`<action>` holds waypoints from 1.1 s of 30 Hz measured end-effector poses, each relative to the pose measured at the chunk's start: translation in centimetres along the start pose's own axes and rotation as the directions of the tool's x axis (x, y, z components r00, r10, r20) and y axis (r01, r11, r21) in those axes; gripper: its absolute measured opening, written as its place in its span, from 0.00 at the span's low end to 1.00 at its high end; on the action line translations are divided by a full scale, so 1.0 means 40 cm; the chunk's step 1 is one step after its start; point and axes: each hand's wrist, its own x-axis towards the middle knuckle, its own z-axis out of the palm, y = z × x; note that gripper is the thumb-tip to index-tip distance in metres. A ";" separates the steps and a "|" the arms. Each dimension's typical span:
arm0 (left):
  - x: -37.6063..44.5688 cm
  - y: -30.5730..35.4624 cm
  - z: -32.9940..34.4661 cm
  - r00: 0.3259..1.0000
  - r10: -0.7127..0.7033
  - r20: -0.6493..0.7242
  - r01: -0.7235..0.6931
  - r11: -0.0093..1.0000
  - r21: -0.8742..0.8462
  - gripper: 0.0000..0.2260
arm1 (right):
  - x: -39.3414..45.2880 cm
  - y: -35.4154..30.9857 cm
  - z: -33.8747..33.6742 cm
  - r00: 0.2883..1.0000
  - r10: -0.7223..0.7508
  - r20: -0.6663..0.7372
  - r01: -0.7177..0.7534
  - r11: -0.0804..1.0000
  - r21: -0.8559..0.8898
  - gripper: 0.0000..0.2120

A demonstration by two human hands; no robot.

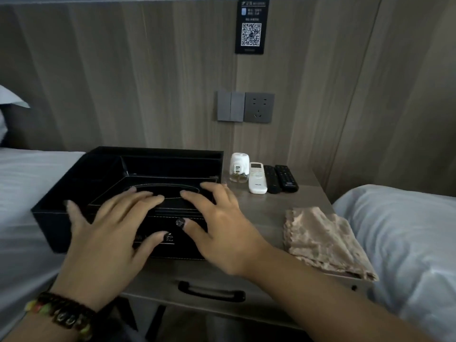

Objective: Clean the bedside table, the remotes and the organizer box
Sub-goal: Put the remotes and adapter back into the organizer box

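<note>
A black organizer box (98, 164) stands on the left part of the grey wooden bedside table (261, 206), its left end hanging over the bed. My left hand (106, 228) and my right hand (217, 223) both lie on the box's front section with fingers spread and fairly straight, thumbs down on its front wall. At the back of the table lie a white remote (257, 178) and two black remotes (271, 178) (286, 178) side by side. A folded beige cloth (320, 240) rests on the table's right front corner, apart from both hands.
A small white plug-in bottle (238, 167) stands left of the white remote. Wall switches and a socket (246, 107) sit above the table. Beds with pale sheets (404, 240) flank it on both sides. A drawer with a black handle (212, 291) is below the tabletop.
</note>
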 end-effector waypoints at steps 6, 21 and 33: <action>0.086 -0.089 0.048 0.991 -0.126 0.034 0.128 0.990 -0.065 0.24 | 0.148 -0.018 0.055 0.996 0.075 0.056 -0.071 0.994 -0.080 0.26; 0.414 -0.068 0.237 0.990 -0.057 0.127 0.074 0.988 -0.138 0.25 | 0.398 0.136 -0.028 0.968 0.243 0.065 -0.113 0.651 -0.751 0.27; 0.524 -0.040 0.308 0.996 -0.030 0.088 0.043 0.988 -0.147 0.23 | 0.499 0.208 -0.073 0.937 0.330 0.115 -0.129 0.634 -0.763 0.25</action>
